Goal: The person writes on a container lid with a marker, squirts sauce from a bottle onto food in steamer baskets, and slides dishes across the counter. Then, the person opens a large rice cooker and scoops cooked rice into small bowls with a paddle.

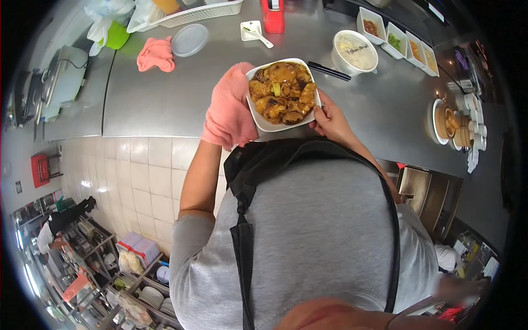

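My right hand [333, 120] grips the right rim of a white square bowl [267, 126], thumb at its edge. The bowl is full of braised chicken pieces [280, 91] in brown sauce, with a bit of green on top. A pink towel [228, 107] wraps over my left hand and touches the bowl's left side. The towel hides those fingers; only my left forearm [199, 179] shows below it. Just right of the bowl lies a black pen [330, 71]. Behind it stands a lidded white tub [356, 54] with writing on the lid.
On the steel counter [148, 104] are another pink cloth [155, 54], a clear round lid [190, 40], a small dish with a spoon [254, 33] and a red tape dispenser [273, 16]. Garnish trays [395, 41] stand far right, near bamboo steamers [444, 121]. Shelves and a person are behind.
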`<state>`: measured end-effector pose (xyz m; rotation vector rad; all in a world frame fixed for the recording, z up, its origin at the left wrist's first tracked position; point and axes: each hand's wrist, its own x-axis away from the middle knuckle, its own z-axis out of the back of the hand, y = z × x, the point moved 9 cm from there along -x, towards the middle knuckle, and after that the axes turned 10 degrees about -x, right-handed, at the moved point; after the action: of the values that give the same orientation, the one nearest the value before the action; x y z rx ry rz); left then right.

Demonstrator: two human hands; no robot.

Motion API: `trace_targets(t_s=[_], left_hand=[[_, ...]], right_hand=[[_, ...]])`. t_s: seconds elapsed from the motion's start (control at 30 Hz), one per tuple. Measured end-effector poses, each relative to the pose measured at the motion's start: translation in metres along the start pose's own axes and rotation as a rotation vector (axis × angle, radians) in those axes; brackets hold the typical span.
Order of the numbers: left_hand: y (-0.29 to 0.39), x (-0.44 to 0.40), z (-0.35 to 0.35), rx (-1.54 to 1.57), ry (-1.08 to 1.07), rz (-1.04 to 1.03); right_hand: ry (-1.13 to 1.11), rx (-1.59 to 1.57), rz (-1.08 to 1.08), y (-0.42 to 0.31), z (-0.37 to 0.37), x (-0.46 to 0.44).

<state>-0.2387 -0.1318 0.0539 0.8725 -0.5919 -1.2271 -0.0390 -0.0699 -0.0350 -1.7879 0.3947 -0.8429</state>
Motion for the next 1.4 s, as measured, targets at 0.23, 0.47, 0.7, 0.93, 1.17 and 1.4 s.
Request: trace_targets(t_s=[0.23,0.47,0.7,0.93,1.17,1.4], left_hand=[[-0.003,-0.030,-0.021,-0.102,-0.250,-0.164],[-0.011,-0.052,-0.102,0.687,-0.504,0.208],[0.023,-0.067,-0.106,0.541,-0.867,0.120],[0.062,-0.083,-0.101,-0.603,-0.651,-0.805],[0.064,-0.075,-0.125,-0.517,-0.889,-0.970],[0.032,-0.086,-0.140,-0.253,-1.088,-0.792]], right_hand=[[0.039,0.059,-0.035,-0.010,0.017,0.015],[-0.080,0.100,-0.078,-0.002,0.032,0.019],[-0.127,0.088,-0.081,-0.004,0.042,0.017],[-0.165,0.142,-0.073,-0.004,0.042,0.012],[-0.218,0.271,-0.060,-0.004,0.039,0.005],[-0.245,0.345,0.004,-0.014,0.033,0.000]])
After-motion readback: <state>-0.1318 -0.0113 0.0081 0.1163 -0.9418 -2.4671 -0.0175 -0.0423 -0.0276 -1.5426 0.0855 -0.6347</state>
